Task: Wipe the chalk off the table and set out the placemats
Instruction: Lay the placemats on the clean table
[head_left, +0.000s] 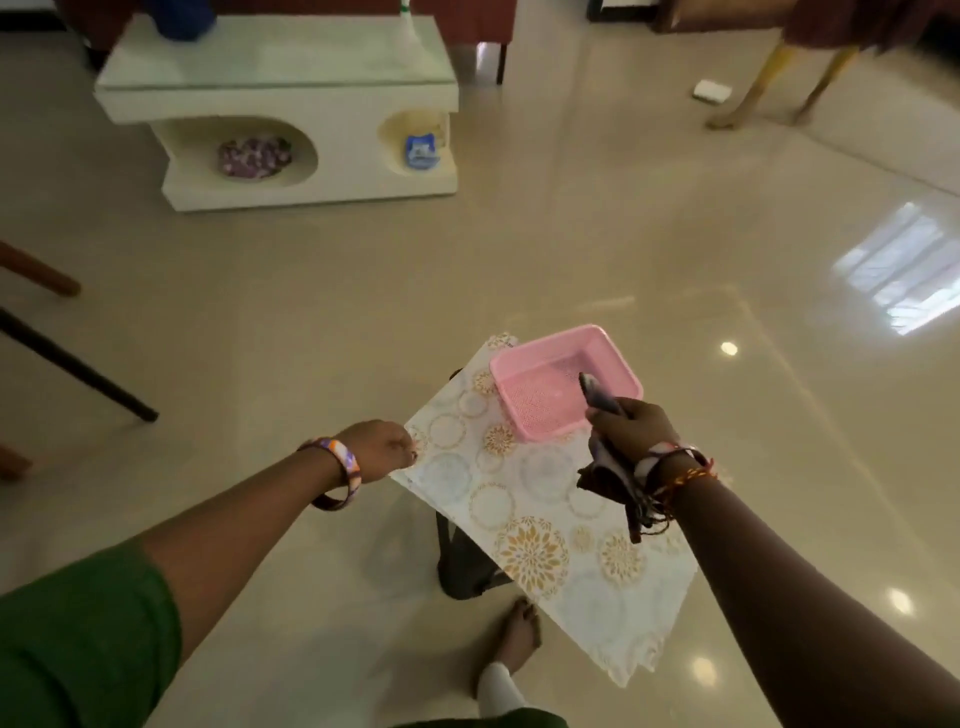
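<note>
Left hand (382, 447) pinches mat (524, 499) edge to lift it | right hand (631, 428) fisted on cloth (605, 478), ready; we leave basket (563, 382) atop

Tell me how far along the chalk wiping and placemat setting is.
Done: nothing clearly; no chalk can be made out, and no placemat lies on the white table across the room. In hand: the left hand grips the edge of the patterned placemats, on which a pink basket sits, while the right hand holds a dark cloth. Left: wiping, then setting out the mats.
</note>
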